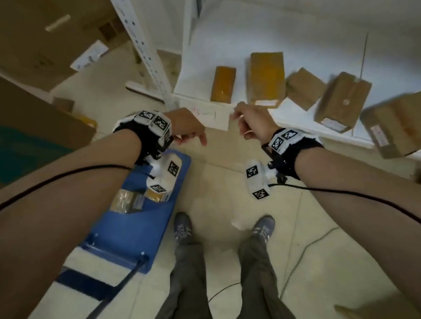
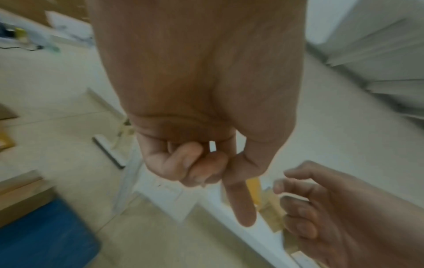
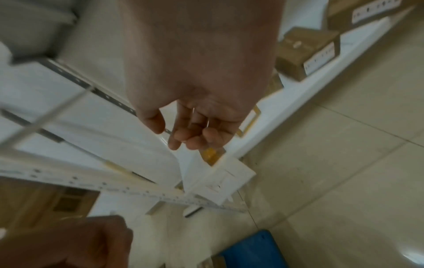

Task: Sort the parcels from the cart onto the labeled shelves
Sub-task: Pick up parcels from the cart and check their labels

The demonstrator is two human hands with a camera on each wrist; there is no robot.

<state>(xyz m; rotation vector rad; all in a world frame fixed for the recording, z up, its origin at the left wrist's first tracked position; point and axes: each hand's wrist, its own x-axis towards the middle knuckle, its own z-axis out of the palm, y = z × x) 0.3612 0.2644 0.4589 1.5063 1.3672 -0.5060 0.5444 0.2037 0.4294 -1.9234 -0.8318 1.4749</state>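
Observation:
Both my hands hover, holding nothing, at the front edge of the white shelf [image 1: 218,42], by a paper label [image 1: 213,118]. My left hand [image 1: 194,137] has most fingers curled into the palm and one finger [image 2: 243,208] pointing out. My right hand [image 1: 239,120] hangs with its fingers [image 3: 181,136] loosely curled. Two yellow parcels [image 1: 222,83] [image 1: 265,77] and several brown boxes [image 1: 340,100] lie on the shelf. The blue cart [image 1: 159,223] stands below my left arm with small parcels [image 1: 126,201] on it, partly hidden by the wrist camera.
A perforated white shelf upright [image 1: 145,52] rises just left of the label. Large cardboard boxes [image 1: 26,48] stand to the far left. Thin cables [image 1: 303,253] trail over the tiled floor beside my feet [image 1: 182,229].

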